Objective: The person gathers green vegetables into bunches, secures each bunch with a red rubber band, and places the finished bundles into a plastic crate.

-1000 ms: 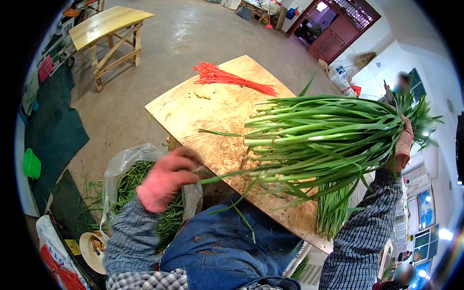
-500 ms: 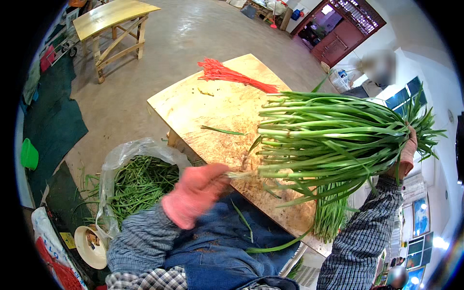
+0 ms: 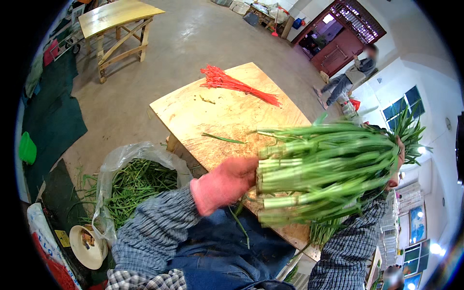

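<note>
A large bunch of chive-like greens, long and flat-leaved, hangs sideways above the wooden board, with pale cut ends at left and leaf tips at right. It is smeared by motion. My right hand is closed around its leafy end, partly hidden behind the leaves. At the cut ends, my left hand in a pink glove touches or nearly touches the stalks; its fingertips are blurred and hard to make out. Beneath the bunch, more greens lie at the near right of the wooden board.
Red ties and a loose green leaf lie on the board. Left of my lap stands a clear plastic bag of green trimmings, beside a cream bowl. Another wooden table is far left. A person is near the door.
My left hand has moved right, up to the stalk ends. The bunch has tilted and lowered slightly, its cut ends turning toward me. A person now shows more fully by the door.
</note>
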The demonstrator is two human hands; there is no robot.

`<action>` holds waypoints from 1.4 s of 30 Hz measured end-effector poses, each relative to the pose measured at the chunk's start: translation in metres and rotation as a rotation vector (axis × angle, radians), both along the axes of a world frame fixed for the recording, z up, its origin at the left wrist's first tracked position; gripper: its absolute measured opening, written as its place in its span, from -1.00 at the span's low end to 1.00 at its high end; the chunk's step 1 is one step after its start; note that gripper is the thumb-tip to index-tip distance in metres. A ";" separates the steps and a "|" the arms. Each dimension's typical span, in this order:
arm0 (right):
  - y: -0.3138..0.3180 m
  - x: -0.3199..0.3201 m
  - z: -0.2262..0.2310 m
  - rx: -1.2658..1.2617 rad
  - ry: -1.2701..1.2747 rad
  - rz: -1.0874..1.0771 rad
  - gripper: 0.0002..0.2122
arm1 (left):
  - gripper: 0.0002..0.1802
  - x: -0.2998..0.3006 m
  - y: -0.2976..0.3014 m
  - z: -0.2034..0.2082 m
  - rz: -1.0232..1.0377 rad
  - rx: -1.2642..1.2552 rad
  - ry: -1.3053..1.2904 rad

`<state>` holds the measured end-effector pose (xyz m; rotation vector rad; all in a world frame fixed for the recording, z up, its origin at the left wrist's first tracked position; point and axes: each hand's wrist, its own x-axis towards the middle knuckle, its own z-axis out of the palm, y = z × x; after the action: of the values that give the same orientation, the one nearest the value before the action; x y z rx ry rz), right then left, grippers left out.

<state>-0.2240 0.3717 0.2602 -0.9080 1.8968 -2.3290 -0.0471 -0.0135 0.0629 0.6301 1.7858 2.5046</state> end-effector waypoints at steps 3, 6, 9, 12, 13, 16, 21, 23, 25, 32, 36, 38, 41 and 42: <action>-0.015 0.020 -0.010 -0.248 -0.258 0.025 -0.84 | -0.72 0.027 -0.036 -0.016 -0.071 -0.381 0.011; -0.044 0.026 -0.008 -0.269 -0.281 0.555 -0.76 | -0.64 0.066 -0.102 -0.043 0.031 -0.763 -0.250; -0.043 0.031 -0.007 -0.304 -0.216 0.568 -0.79 | -0.59 0.071 -0.094 -0.063 0.313 -1.292 -0.059; -0.042 0.020 -0.023 -0.292 -0.144 0.543 -0.80 | -0.54 0.053 -0.065 -0.042 0.317 -0.754 0.049; -0.035 0.017 -0.024 -0.277 -0.113 0.487 -0.80 | -0.52 0.042 -0.052 -0.029 0.176 -0.515 -0.002; -0.045 0.013 -0.026 -0.329 -0.105 0.609 -0.81 | -0.44 0.014 -0.018 -0.008 0.073 -0.188 0.136; -0.053 0.022 -0.022 -0.345 -0.136 0.572 -0.82 | -0.49 0.007 0.011 0.005 -0.197 0.256 -0.104; -0.052 0.031 -0.022 -0.347 -0.114 0.484 -0.83 | -0.51 -0.004 0.019 0.010 -0.253 0.269 -0.092; -0.052 0.029 -0.025 -0.356 -0.085 0.526 -0.83 | -0.50 -0.011 0.018 0.017 -0.405 0.360 -0.204; -0.050 0.029 -0.029 -0.354 -0.157 0.522 -0.81 | -0.43 0.007 0.021 0.012 -0.405 0.431 -0.367; -0.043 0.029 -0.028 -0.303 -0.156 0.502 -0.81 | -0.51 0.008 0.011 -0.005 -0.413 0.266 -0.288; -0.047 0.033 -0.029 -0.298 -0.154 0.531 -0.82 | -0.59 0.011 0.012 -0.007 -0.375 0.306 -0.426; -0.042 0.027 -0.030 -0.394 -0.082 0.492 -0.82 | -0.74 0.018 0.004 -0.001 -0.335 0.155 -0.476; -0.040 0.027 -0.031 -0.394 -0.020 0.465 -0.80 | -0.76 0.024 -0.002 0.001 -0.356 0.154 -0.528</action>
<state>-0.1969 0.3313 0.2290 -1.1892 1.0697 -2.4171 -0.0233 -0.0152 0.0644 0.2229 1.1920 2.2880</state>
